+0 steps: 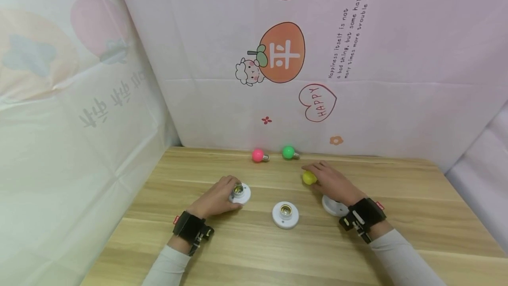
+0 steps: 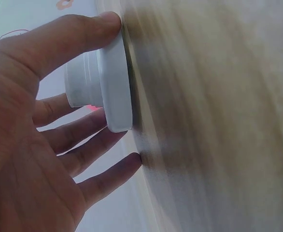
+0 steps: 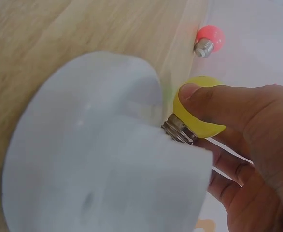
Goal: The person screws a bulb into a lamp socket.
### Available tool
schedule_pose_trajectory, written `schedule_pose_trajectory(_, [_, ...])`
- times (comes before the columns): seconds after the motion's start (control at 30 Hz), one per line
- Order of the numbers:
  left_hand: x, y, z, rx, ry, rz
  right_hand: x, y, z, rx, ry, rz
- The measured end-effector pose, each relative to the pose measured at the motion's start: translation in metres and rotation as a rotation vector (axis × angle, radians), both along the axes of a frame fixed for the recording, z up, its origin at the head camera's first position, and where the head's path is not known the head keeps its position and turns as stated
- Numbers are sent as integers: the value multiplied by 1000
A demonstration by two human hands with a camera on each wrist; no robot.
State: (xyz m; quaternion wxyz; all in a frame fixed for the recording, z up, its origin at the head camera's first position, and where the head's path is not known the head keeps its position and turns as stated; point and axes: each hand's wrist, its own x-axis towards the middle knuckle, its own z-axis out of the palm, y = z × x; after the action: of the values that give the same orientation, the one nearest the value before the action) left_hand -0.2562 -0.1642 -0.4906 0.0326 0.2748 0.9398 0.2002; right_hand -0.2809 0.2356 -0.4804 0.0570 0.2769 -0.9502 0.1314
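On the left of the wooden table, my left hand (image 1: 214, 198) holds a white round lamp socket (image 1: 245, 195) flat on its base. In the left wrist view the thumb presses the rim of this socket (image 2: 115, 89), with fingers spread round the other side. A yellow light bulb (image 1: 308, 178) is pinched in my right hand (image 1: 332, 183). The right wrist view shows its metal screw end pointing away from the palm, near another white socket (image 3: 78, 140). That right socket (image 1: 333, 207) is partly hidden under the right wrist in the head view.
Between the hands stands a third white socket (image 1: 285, 220), its opening facing up. A pink bulb (image 1: 258, 156) and a green bulb (image 1: 288, 152) lie along the table's back edge. Behind them hangs a printed white cloth (image 1: 222, 114), with another cloth (image 1: 131, 144) on the left.
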Motion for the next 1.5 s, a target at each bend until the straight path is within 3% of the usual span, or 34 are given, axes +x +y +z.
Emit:
schedule_pose_trajectory(0.53, [2,3,1,40,33,14,5,3,0,-24,43,31])
schedule_pose_trajectory(1.03, [1,3,2,141,-47,13,11,3,1,-44,81,33])
schedule_pose_trajectory(1.5, [1,4,3,150,3,-7,14,3,2,-58,105,42])
